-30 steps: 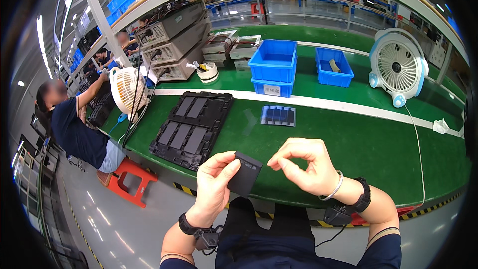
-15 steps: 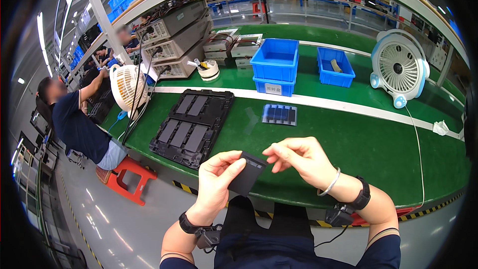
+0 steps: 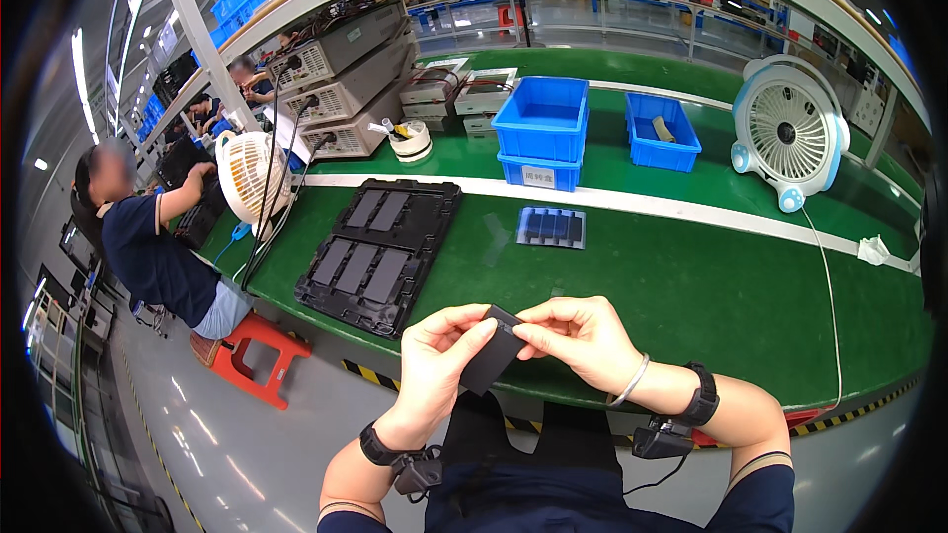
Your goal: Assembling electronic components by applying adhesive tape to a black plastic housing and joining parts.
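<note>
A flat black rectangular piece (image 3: 491, 359) is held up over the table's near edge. My left hand (image 3: 435, 359) is closed on its upper left side, thumb in front. At the upper right corner my right hand (image 3: 581, 340) pinches with thumb and fingertips; anything small between them is hidden. Left of my hands lies a black moulded tray (image 3: 415, 257) with several dark grey flat pieces (image 3: 353, 267) in its slots. Beyond my hands is a bluish clear sheet (image 3: 551, 228) bearing several dark strips.
Two stacked blue bins (image 3: 541, 128) and a shallower blue bin (image 3: 664, 143) stand at the back. A white-and-blue fan (image 3: 787, 133) is far right, its cord running down the green table (image 3: 681, 306). Grey equipment boxes (image 3: 341, 89) are stacked back left. A co-worker (image 3: 148, 247) sits at left.
My right hand has moved left and closed on the black piece's upper corner; its fingers were apart from it before. The piece has turned slightly. A small dark scrap now shows beyond my hands.
</note>
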Motion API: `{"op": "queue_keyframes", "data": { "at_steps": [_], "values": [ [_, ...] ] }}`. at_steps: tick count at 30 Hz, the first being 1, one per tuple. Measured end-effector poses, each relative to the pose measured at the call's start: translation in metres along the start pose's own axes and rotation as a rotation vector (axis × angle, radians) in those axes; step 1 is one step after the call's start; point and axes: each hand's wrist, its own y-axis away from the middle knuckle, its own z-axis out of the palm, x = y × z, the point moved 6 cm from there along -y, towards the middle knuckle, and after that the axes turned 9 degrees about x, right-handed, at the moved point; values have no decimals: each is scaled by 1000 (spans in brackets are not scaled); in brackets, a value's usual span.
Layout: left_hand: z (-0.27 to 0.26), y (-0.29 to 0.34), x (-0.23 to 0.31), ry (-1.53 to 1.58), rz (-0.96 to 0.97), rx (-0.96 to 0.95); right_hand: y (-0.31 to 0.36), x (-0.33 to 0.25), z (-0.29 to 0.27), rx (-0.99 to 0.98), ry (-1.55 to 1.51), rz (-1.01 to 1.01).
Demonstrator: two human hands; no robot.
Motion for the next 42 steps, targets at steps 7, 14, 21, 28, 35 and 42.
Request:
{"op": "queue_keyframes", "data": {
  "at_steps": [7,14,21,28,35,42],
  "values": [
    [17,8,-15,16,-105,-81,-3,20,-9,33,-111,150],
    [11,1,-14,30,-91,-29,-7,18,-10,-6,-135,358],
    [2,-3,-5,10,-17,38,-2,12,-2,-53,-136,240],
    [-4,-3,0,96,-47,68,0,3,6,-184,-271,213],
    [0,-1,-4,198,-162,66,-2,2,0,-70,-176,-12],
    [5,1,-16,317,-317,36,7,-25,-4,118,162,-482]
  ]
}}
